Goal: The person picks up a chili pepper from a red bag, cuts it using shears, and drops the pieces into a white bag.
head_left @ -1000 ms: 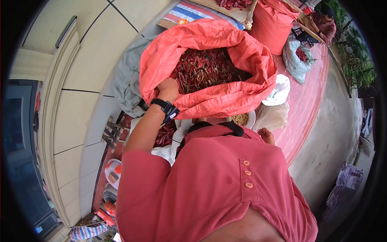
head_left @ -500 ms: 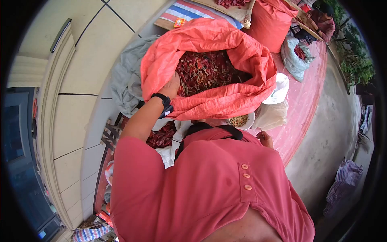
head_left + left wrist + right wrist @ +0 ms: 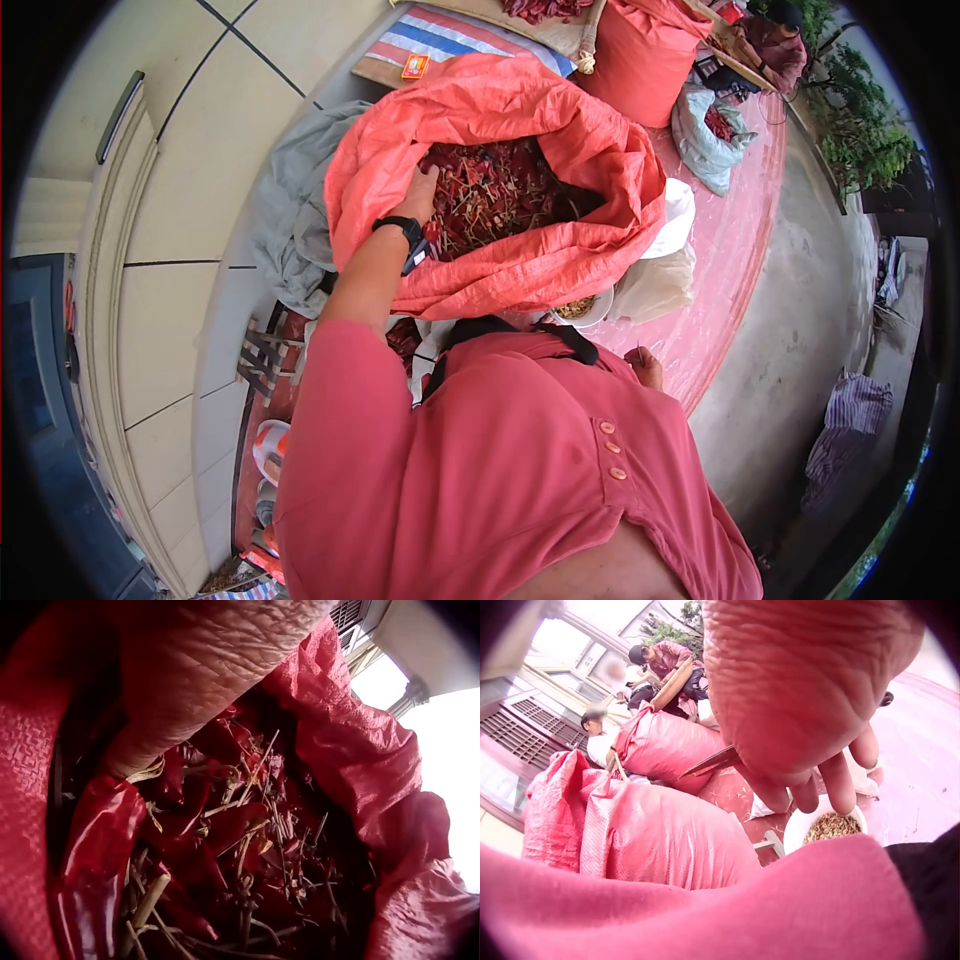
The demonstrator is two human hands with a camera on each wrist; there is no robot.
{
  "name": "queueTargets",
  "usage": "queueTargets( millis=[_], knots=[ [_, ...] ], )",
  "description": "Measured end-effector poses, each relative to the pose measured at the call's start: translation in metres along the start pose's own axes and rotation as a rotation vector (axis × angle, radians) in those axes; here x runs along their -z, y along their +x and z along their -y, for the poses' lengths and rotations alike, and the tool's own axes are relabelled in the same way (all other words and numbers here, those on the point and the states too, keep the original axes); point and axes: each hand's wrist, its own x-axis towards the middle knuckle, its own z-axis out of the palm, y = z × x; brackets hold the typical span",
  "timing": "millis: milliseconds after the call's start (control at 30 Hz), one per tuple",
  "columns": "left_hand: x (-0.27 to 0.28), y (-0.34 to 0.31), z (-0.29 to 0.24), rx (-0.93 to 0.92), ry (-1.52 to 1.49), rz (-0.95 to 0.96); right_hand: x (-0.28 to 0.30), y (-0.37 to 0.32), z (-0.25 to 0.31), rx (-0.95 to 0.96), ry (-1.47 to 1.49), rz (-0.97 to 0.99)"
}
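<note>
Dried red chilies (image 3: 490, 195), mixed with pale stems, fill the open red woven sack (image 3: 500, 285). My left hand (image 3: 418, 195) reaches inside the rim at the sack's left side, its fingers largely hidden. In the left wrist view, a glossy dried red chili (image 3: 97, 832) hangs from the lower end of that hand, which grips it near its stem. Down by my right side, my right hand (image 3: 645, 367) holds a pointed blade (image 3: 711, 763), like one from scissors; it sticks out past the palm, its handle hidden.
A white bucket (image 3: 799, 825) of small yellowish bits stands near my right hand. A second full red sack (image 3: 640, 60) and a pale sack (image 3: 705, 140) of chilies stand beyond. People sit in the background around a shallow basket (image 3: 673, 684).
My left hand has moved from the sack's left rim farther in over the chilies. The head view has shifted slightly. My right hand stays low at the side.
</note>
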Motion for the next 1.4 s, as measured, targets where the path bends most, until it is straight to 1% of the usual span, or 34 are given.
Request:
queueTargets(
  millis=[33, 133, 167, 200, 267, 333, 367, 400, 433, 467, 500, 567, 600, 633, 700, 733, 767, 800, 867, 900, 933, 967, 1000, 1067, 1100, 1133, 1167, 1200, 1233, 1267, 1300, 1333, 1367, 1400],
  knots=[
    [0.004, -0.005, -0.003, 0.017, -0.072, -0.02, -0.002, -0.005, 0.007, 0.02, -0.044, -0.023],
    [0.011, -0.018, -0.017, 0.116, -0.311, 0.006, -0.005, -0.003, -0.014, 0.029, 0.072, -0.064],
    [0.012, -0.025, -0.031, 0.141, -0.214, -0.091, -0.006, 0.001, -0.022, 0.034, 0.109, -0.064],
    [0.03, -0.035, -0.046, 0.158, -0.294, -0.098, -0.007, 0.003, -0.026, 0.036, 0.145, -0.06],
    [0.033, -0.034, -0.063, 0.052, -0.41, -0.135, -0.008, 0.006, -0.026, 0.049, 0.162, -0.047],
    [0.045, -0.031, -0.091, -0.068, -0.387, -0.157, -0.006, 0.011, -0.017, 0.081, 0.135, -0.035],
    [0.047, -0.029, -0.104, -0.072, -0.358, -0.225, -0.005, 0.012, -0.012, 0.038, 0.082, -0.035],
    [0.05, -0.027, -0.112, -0.106, -0.318, -0.237, -0.004, 0.015, -0.005, -0.003, 0.029, -0.037],
    [0.05, -0.022, -0.12, -0.177, -0.297, -0.259, -0.003, 0.018, 0.001, -0.044, -0.026, -0.045],
    [0.05, -0.019, -0.128, -0.248, -0.278, -0.278, -0.003, 0.018, 0.006, -0.031, -0.022, -0.042],
    [0.048, -0.015, -0.132, -0.302, -0.279, -0.198, -0.001, 0.02, 0.004, -0.022, -0.019, -0.038],
    [0.045, -0.012, -0.141, -0.38, -0.293, -0.139, 0.002, 0.021, 0.0, 0.015, 0.014, -0.033],
    [0.044, -0.01, -0.144, -0.42, -0.296, -0.112, 0.004, 0.025, -0.014, 0.045, 0.046, -0.032],
    [0.042, -0.009, -0.146, -0.415, -0.262, -0.035, 0.006, 0.027, -0.022, 0.075, 0.079, -0.033],
    [0.042, -0.016, -0.146, -0.541, -0.401, -0.216, 0.014, 0.026, -0.036, 0.039, 0.153, -0.074],
    [0.052, -0.023, -0.146, -0.603, -0.47, -0.304, 0.017, 0.023, -0.04, 0.019, 0.192, -0.093],
    [0.062, -0.029, -0.147, -0.627, -0.504, -0.473, 0.021, 0.019, -0.043, 0.041, 0.174, -0.113],
    [0.074, -0.037, -0.143, -0.555, -0.538, -0.483, 0.026, 0.013, -0.045, 0.062, 0.158, -0.132],
    [0.091, -0.049, -0.121, -0.412, -0.603, -0.506, 0.039, 0.011, -0.083, 0.065, 0.227, -0.155],
    [0.085, -0.049, -0.105, -0.22, -0.631, -0.463, 0.052, 0.021, -0.137, 0.047, 0.307, -0.159],
    [0.071, -0.046, -0.086, -0.025, -0.656, -0.417, 0.057, 0.028, -0.166, 0.027, 0.385, -0.161],
    [0.056, -0.042, -0.062, 0.082, -0.587, -0.376, 0.055, 0.012, -0.134, -0.05, 0.33, -0.273],
    [0.038, -0.036, -0.04, 0.19, -0.518, -0.335, 0.054, 0.009, -0.126, -0.058, 0.314, -0.295],
    [0.005, -0.021, -0.014, 0.284, -0.496, -0.446, 0.06, 0.008, -0.127, -0.073, 0.286, -0.338],
    [-0.003, -0.017, -0.002, 0.259, -0.421, -0.42, 0.062, 0.009, -0.125, -0.074, 0.241, -0.317],
    [-0.014, -0.014, 0.004, 0.243, -0.447, -0.344, 0.067, 0.012, -0.121, -0.073, 0.195, -0.297],
    [-0.015, -0.011, 0.006, 0.224, -0.475, -0.272, 0.071, 0.016, -0.111, -0.067, 0.15, -0.28],
    [-0.013, -0.007, 0.006, 0.202, -0.504, -0.201, 0.069, 0.014, -0.083, -0.068, 0.167, -0.262],
    [-0.015, -0.006, 0.0, 0.228, -0.498, -0.267, 0.064, 0.008, -0.053, -0.073, 0.183, -0.245],
    [-0.007, -0.006, -0.006, 0.302, -0.488, -0.2, 0.055, 0.004, -0.021, -0.081, 0.199, -0.231],
    [0.011, -0.006, -0.014, 0.372, -0.477, -0.132, 0.05, 0.006, -0.006, -0.083, 0.145, -0.246],
    [0.022, -0.008, -0.021, 0.44, -0.464, -0.061, 0.047, 0.007, 0.005, -0.029, 0.13, -0.237],
    [0.023, -0.014, -0.029, 0.399, -0.366, -0.213, 0.044, 0.006, 0.015, 0.021, 0.116, -0.227],
    [0.026, -0.019, -0.032, 0.349, -0.331, -0.246, 0.039, 0.003, 0.03, 0.071, 0.101, -0.216]
  ],
)
